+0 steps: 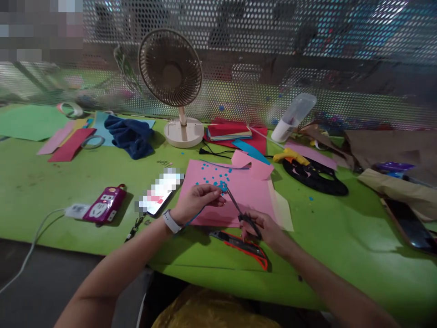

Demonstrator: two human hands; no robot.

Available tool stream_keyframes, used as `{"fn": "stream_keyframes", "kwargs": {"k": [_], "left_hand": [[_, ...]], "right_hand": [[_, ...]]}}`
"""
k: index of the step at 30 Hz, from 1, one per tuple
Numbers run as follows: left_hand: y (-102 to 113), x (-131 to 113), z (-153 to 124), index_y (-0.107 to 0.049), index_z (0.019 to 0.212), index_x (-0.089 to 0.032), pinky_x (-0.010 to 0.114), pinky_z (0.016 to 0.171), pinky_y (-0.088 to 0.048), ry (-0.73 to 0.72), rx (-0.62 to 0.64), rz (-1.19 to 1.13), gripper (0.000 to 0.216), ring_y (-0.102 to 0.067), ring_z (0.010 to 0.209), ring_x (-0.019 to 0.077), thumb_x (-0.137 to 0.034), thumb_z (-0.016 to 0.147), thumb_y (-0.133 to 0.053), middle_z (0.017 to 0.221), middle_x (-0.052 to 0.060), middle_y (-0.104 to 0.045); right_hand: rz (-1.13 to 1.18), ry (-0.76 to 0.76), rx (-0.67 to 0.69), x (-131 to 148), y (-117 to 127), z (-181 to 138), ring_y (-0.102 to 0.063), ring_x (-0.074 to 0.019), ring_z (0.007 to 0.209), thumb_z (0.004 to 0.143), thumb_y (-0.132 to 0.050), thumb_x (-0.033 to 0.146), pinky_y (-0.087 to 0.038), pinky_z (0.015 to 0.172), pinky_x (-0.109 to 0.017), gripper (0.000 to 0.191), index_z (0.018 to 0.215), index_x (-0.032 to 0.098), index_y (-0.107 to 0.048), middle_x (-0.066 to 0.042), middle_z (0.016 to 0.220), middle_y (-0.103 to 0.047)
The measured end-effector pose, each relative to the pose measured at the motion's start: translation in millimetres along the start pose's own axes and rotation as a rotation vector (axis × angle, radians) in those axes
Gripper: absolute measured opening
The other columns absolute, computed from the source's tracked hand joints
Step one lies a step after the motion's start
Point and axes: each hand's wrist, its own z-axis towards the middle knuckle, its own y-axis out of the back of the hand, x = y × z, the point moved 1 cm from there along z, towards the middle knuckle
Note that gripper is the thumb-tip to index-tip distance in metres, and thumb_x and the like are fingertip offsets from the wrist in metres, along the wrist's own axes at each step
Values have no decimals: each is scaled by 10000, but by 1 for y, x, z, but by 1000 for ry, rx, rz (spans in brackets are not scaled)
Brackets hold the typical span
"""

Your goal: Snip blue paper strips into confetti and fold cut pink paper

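Observation:
My right hand (261, 228) is closed around the dark handles of a pair of scissors (235, 199), whose blades point up and left. Close to the blade tips, my left hand (205, 198) pinches a thin blue paper strip (195, 217), which trails below the palm toward the wrist. Most of the strip is hidden by the hand. Small blue paper bits (221, 186) lie scattered and heaped on a pink paper sheet (218, 215) under both hands. A utility knife (241, 246) with an orange edge rests just in front of the sheet.
A phone (162, 191) and a purple power strip (104, 205) lie to the left. Behind stand a fan (182, 132) and a dark blue cloth (129, 136). On the right are a yellow-handled glue gun (290, 157), a black tape dispenser-like piece (316, 180) and another phone (409, 223).

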Motion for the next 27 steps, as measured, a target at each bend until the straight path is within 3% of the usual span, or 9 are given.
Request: {"fn": "stream_keyframes", "kwargs": {"k": [5, 12, 27], "left_hand": [[-1, 2, 0, -687, 925, -122, 317, 768, -550, 9, 7, -63, 396, -689, 694, 157, -407, 671, -792, 781, 72, -729], [-5, 3, -3, -688, 891, -100, 342, 786, -550, 8, 22, -80, 358, -693, 699, 164, -382, 692, -782, 790, 78, -734], [-7, -3, -5, -699, 850, -93, 300, 755, -555, -1, -15, -25, 330, -686, 673, 146, -377, 700, -774, 778, 79, -736]], "right_hand": [[-32, 9, -19, -1, -3, -1, -486, -109, 526, 651, -705, 622, -352, 501, -244, 471, 693, 194, -514, 28, 569, -546], [-112, 46, 26, -6, -1, 0, -465, -110, 551, 691, -672, 633, -342, 505, -240, 483, 736, 188, -492, 30, 609, -499], [-154, 67, -20, -12, 0, 3, -360, -83, 515, 695, -679, 611, -292, 467, -220, 470, 712, 189, -474, 62, 575, -400]]}}
